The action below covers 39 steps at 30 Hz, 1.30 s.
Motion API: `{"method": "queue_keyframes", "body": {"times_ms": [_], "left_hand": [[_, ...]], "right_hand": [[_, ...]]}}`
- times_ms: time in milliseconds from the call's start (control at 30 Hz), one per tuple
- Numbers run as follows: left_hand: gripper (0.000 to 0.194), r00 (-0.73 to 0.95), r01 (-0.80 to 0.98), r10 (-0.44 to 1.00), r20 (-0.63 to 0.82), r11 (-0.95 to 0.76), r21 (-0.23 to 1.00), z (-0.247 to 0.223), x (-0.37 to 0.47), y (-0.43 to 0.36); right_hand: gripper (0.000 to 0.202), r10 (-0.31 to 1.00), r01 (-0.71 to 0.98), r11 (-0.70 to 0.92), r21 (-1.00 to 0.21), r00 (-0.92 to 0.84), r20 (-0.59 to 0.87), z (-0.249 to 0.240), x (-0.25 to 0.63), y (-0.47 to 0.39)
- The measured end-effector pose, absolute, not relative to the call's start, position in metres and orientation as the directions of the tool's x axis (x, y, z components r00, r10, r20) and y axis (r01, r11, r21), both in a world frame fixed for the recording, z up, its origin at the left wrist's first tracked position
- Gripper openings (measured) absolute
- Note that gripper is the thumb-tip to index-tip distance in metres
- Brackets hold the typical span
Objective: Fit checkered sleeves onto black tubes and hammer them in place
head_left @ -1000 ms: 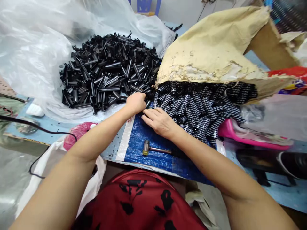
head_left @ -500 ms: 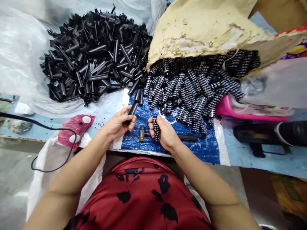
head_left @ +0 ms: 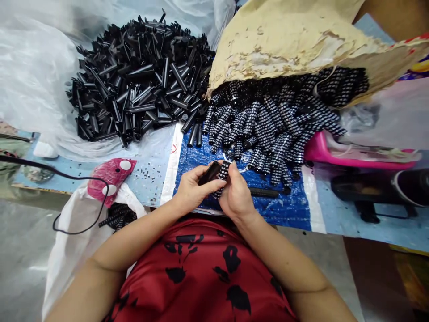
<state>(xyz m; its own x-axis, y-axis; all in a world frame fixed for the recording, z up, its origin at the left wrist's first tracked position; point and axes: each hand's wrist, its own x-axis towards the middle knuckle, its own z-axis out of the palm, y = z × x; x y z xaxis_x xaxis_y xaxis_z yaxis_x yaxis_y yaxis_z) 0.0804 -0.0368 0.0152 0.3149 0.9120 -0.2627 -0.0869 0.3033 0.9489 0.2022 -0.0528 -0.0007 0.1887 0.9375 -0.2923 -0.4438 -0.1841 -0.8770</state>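
Note:
My left hand point(head_left: 191, 190) is closed round a smooth black plastic tube point(head_left: 209, 172), and its thumb reaches across to a black cylinder point(head_left: 224, 171) ringed with rows of white characters. That cylinder stands tilted in the grip of my right hand point(head_left: 238, 194). Tube and cylinder are side by side in front of me; fingers hide whether they touch lower down. Behind my right hand lies a hammer, of which only the black handle point(head_left: 264, 192) shows, on a blue printed sheet point(head_left: 284, 210).
A heap of black tubes point(head_left: 134, 98) lies on clear plastic at left. Patterned cylinders point(head_left: 261, 127) spill from a torn paper sack point(head_left: 284, 44). Rightward are a pink tray point(head_left: 362, 162) and a black device point(head_left: 375, 188). A cable point(head_left: 80, 178) crosses a white bag point(head_left: 67, 237) at left.
My left hand has moved right with the black tube and met my right hand. The cylinder remains in my right hand, and the hammer's head is now covered by my hands.

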Motion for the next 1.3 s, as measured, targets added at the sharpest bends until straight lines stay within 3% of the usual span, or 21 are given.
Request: {"method": "queue_keyframes", "body": {"times_ms": [100, 200, 267, 300, 400, 533, 600, 933, 1067, 1133, 1233, 1300], "left_hand": [[0.039, 0.332, -0.062, 0.907, -0.258, 0.294, 0.954, 0.017, 0.085, -0.037], [0.041, 0.348, -0.070, 0.884, -0.311, 0.355, 0.932, 0.023, 0.075, -0.037], [0.042, 0.350, -0.062, 0.877, -0.330, 0.373, 0.926, 0.026, 0.067, -0.037], [0.043, 0.357, -0.057, 0.872, -0.335, 0.379, 0.924, 0.027, 0.064, -0.038], [0.049, 0.353, -0.054, 0.875, -0.333, 0.374, 0.926, 0.026, 0.063, -0.039], [0.064, 0.219, -0.097, 0.922, -0.319, 0.346, 0.933, 0.024, 0.072, -0.042], [0.062, 0.182, -0.102, 0.935, -0.304, 0.326, 0.940, 0.024, 0.075, -0.044], [0.053, 0.235, -0.153, 0.934, -0.267, 0.307, 0.939, 0.022, 0.066, -0.043], [0.058, 0.369, -0.221, 0.801, -0.471, 0.568, 0.793, 0.023, 0.065, -0.042], [0.058, 0.415, -0.279, 0.759, -0.502, 0.631, 0.724, 0.018, 0.065, -0.040], [0.051, 0.332, -0.232, 0.870, -0.365, 0.450, 0.863, 0.003, 0.053, -0.032], [0.041, 0.237, -0.006, 0.955, -0.180, 0.187, 0.982, -0.009, 0.036, -0.023]], "right_hand": [[0.057, 0.974, -0.261, -0.135, -0.956, 0.140, -0.176, -0.003, 0.208, -0.055], [0.084, 0.986, 0.091, 0.168, -0.982, -0.015, 0.168, -0.005, 0.230, -0.059], [0.112, 0.895, 0.337, 0.446, -0.829, -0.174, 0.410, -0.006, 0.247, -0.061], [0.117, 0.837, 0.416, 0.547, -0.727, -0.253, 0.485, -0.006, 0.253, -0.061], [0.109, 0.730, 0.501, 0.675, -0.542, -0.350, 0.587, -0.004, 0.262, -0.061], [0.112, 0.712, 0.556, 0.671, -0.491, -0.299, 0.635, 0.000, 0.257, -0.065], [0.111, 0.701, 0.567, 0.678, -0.468, -0.310, 0.642, 0.001, 0.252, -0.068], [0.102, 0.672, 0.671, 0.669, -0.319, -0.363, 0.646, -0.002, 0.247, -0.074], [0.103, 0.723, 0.676, 0.634, -0.375, -0.348, 0.597, -0.001, 0.243, -0.073], [0.108, 0.746, 0.658, 0.623, -0.422, -0.340, 0.572, -0.001, 0.244, -0.071], [0.110, 0.791, 0.683, 0.581, -0.442, -0.348, 0.503, -0.007, 0.257, -0.073], [0.079, 0.833, 0.779, 0.514, -0.360, -0.354, 0.425, -0.015, 0.271, -0.079]]}}
